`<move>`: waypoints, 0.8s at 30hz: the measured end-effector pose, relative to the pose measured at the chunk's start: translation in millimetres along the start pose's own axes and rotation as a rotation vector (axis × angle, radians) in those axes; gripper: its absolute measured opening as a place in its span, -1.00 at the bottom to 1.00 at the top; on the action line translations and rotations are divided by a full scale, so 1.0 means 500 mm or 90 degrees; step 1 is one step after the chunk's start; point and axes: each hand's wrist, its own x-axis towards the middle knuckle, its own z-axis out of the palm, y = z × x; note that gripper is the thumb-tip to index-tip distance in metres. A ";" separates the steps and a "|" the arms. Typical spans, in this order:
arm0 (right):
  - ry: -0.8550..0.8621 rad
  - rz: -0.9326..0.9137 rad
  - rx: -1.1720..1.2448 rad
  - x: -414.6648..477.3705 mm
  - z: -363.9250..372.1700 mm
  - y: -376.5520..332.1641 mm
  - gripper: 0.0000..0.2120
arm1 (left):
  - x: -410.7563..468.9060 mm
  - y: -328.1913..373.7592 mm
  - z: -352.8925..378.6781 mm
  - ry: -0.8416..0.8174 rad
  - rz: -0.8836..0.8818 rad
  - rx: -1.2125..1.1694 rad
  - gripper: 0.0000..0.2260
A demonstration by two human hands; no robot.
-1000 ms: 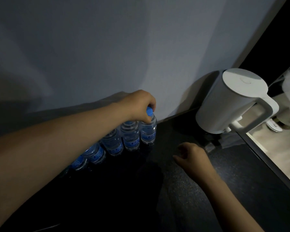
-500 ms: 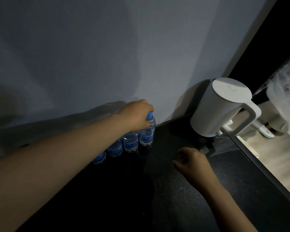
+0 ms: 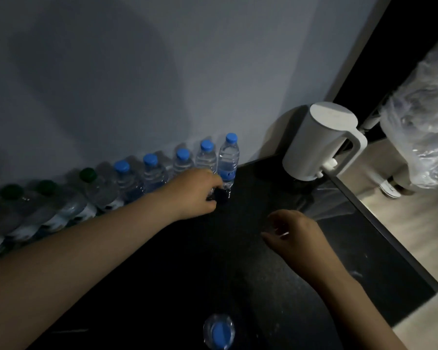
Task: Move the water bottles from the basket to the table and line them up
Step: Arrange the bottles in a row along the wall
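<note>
A row of water bottles stands on the dark table (image 3: 238,261) along the wall: several with blue caps, and green-capped ones (image 3: 87,174) farther left. The rightmost bottle (image 3: 228,157) ends the row. My left hand (image 3: 195,193) is low beside this bottle's base with loosely curled fingers; the fingertips are at its label and the cap is free. My right hand (image 3: 296,236) hovers over the table, relaxed and holding nothing. Another blue-capped bottle (image 3: 219,332) shows at the bottom edge, seen from above. No basket is in view.
A white kettle (image 3: 321,145) stands in the table's far right corner, a short gap from the row's end. Past the table's right edge (image 3: 379,223) are a lit floor and a clear plastic bag (image 3: 425,122). The grey wall backs the bottles.
My left hand has come off the rightmost bottle's cap and dropped to its base. The view pulled back, showing the whole row and a bottle at the bottom edge. My right hand barely moved.
</note>
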 end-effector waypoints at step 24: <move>-0.225 -0.028 -0.162 -0.246 0.169 -0.124 -0.57 | -0.386 -0.072 0.135 -0.147 -0.062 -0.032 -0.62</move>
